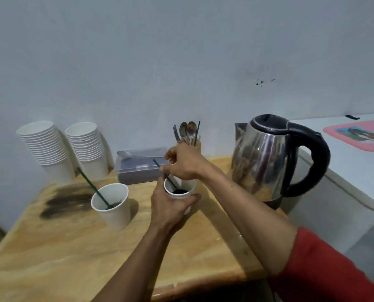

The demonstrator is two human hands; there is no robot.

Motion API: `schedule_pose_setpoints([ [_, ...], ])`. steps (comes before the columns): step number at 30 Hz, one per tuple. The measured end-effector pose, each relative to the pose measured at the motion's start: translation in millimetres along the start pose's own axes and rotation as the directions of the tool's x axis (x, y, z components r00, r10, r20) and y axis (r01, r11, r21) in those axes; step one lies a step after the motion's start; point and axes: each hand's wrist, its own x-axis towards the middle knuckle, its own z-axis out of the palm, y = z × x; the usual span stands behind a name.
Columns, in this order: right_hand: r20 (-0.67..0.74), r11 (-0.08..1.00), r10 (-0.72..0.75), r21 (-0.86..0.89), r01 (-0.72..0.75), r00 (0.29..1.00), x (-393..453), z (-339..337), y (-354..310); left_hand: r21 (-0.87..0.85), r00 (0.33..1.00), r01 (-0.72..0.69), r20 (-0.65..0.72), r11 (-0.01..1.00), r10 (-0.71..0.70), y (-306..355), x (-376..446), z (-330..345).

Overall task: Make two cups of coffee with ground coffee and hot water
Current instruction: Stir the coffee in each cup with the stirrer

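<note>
While left hand (170,205) grips cup (181,194), right hand (182,163) pinches stirrer (163,171) — dipped inside.

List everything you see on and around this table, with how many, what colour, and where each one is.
White paper cup with dark coffee: 1, table centre, held.
White paper cup with green stir stick: 1, left of centre.
Green stir stick in the held cup: 1, pinched above the cup.
Stacks of white paper cups: 2, back left by the wall.
Grey lidded plastic box: 1, back centre, a metal spoon on its lid.
Cutlery in a holder: metal spoons, a fork, a green stick, behind the hands.
Steel kettle with black handle: 1, right.
Wooden table: 1, tan, dark stain at left.
Pink mat: 1, on the white surface far right.
Left hand: grips the held cup.
Right hand: pinches the stick.
</note>
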Motion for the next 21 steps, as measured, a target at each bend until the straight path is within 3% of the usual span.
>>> schedule_pose_setpoints([
  [3,0.067,0.999,-0.035,-0.028,0.037,0.997,13.4,10.1,0.3,-0.052,1.000,-0.010,0.021,0.999,0.011,-5.1,4.2,-2.4],
  [9,0.009,0.992,-0.112,0.067,0.112,0.994,16.0,2.5,0.8,-0.172,0.995,0.084,0.068,0.981,-0.074,-20.1,15.3,-1.6],
  [15,-0.116,0.988,-0.107,0.099,0.119,0.987,-3.4,-17.4,5.9,-0.118,0.998,0.035,0.056,0.992,-0.029,-16.5,16.6,-4.6],
  [21,-0.117,0.983,-0.105,0.135,0.120,0.988,-28.1,-10.6,10.5,-0.113,0.992,-0.007,0.122,0.994,0.021,5.8,10.0,-10.0],
])
